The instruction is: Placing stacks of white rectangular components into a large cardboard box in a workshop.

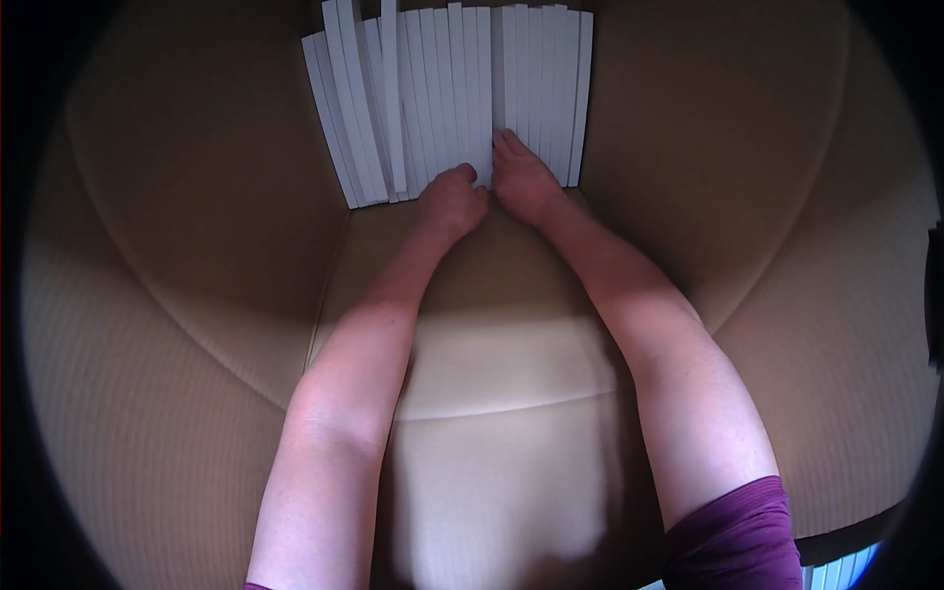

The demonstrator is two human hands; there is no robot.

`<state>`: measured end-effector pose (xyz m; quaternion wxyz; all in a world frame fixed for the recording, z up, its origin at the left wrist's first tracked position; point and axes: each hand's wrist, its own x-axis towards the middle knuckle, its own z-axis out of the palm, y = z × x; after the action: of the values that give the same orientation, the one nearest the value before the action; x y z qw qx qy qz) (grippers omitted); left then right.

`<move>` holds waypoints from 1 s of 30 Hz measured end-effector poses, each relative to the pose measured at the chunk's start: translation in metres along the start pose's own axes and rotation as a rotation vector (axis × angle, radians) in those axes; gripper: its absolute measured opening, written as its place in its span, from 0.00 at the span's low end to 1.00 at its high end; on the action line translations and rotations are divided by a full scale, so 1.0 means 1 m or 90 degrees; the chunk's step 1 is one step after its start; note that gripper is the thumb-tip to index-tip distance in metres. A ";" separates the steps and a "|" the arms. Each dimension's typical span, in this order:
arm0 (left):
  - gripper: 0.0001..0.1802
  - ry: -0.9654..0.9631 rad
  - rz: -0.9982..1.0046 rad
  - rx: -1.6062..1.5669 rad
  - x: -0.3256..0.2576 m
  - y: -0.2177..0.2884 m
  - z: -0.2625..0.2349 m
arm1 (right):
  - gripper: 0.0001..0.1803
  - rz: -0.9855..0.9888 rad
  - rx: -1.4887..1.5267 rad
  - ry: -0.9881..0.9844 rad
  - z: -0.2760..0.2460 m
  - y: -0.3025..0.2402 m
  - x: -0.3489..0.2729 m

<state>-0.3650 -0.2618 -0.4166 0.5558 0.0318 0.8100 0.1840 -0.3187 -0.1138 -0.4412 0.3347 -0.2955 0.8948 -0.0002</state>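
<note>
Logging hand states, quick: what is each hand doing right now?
Left hand: curled shut against the white flat boxes; what it grips cannot be told.
Right hand: open, fingers pressed on the boxes.

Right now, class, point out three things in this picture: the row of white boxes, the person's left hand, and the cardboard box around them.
white boxes (447, 93), head view, on the upright row's middle.
left hand (452, 205), head view, on the back of the curled hand.
cardboard box (197, 177), head view, on the bare left inner wall.
</note>
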 end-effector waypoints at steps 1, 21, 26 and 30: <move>0.20 -0.003 -0.005 -0.010 -0.001 0.001 0.000 | 0.20 -0.005 -0.054 -0.038 -0.002 -0.001 0.002; 0.18 0.039 -0.005 0.003 -0.007 -0.007 -0.009 | 0.21 0.007 -0.174 -0.261 -0.008 0.005 0.023; 0.15 0.158 0.054 -0.009 -0.003 -0.011 -0.009 | 0.20 0.041 -0.112 -0.159 0.008 0.007 0.021; 0.12 0.300 0.011 -0.001 -0.006 0.000 -0.035 | 0.20 0.030 -0.056 -0.172 -0.006 0.010 0.014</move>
<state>-0.3949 -0.2728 -0.4001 0.3497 -0.0056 0.9170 0.1920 -0.3361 -0.1145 -0.4472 0.4391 -0.2861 0.8473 0.0865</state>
